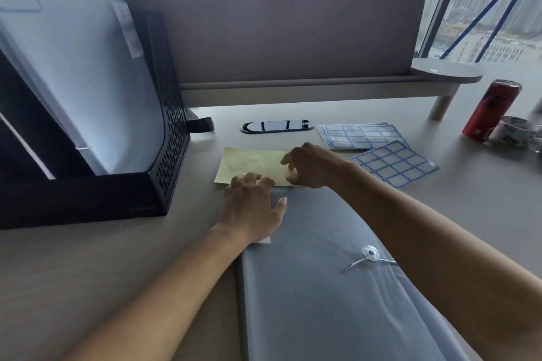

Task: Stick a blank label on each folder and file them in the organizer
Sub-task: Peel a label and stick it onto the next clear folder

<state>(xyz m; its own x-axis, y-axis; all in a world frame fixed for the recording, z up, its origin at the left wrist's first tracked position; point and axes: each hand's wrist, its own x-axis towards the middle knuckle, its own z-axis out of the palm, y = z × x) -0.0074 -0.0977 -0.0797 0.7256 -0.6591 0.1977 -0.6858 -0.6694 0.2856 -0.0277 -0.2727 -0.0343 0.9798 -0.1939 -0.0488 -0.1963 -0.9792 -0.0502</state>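
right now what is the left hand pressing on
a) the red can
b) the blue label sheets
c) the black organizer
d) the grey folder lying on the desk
d: the left hand lies flat, palm and thumb on the far left corner of the grey folder, well clear of the can, the organizer and the label sheets.

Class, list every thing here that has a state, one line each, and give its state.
Grey plastic folder: flat on desk, unfiled.
Black perforated metal organizer: upright, holding a folder.
Pale translucent folder: filed, leaning.
Yellow backing sheet: flat.
Blue-bordered label sheets: flat.
Red drink can: upright.
Left hand: resting on grey folder.
Right hand: fingers curled at yellow sheet; grip unclear.
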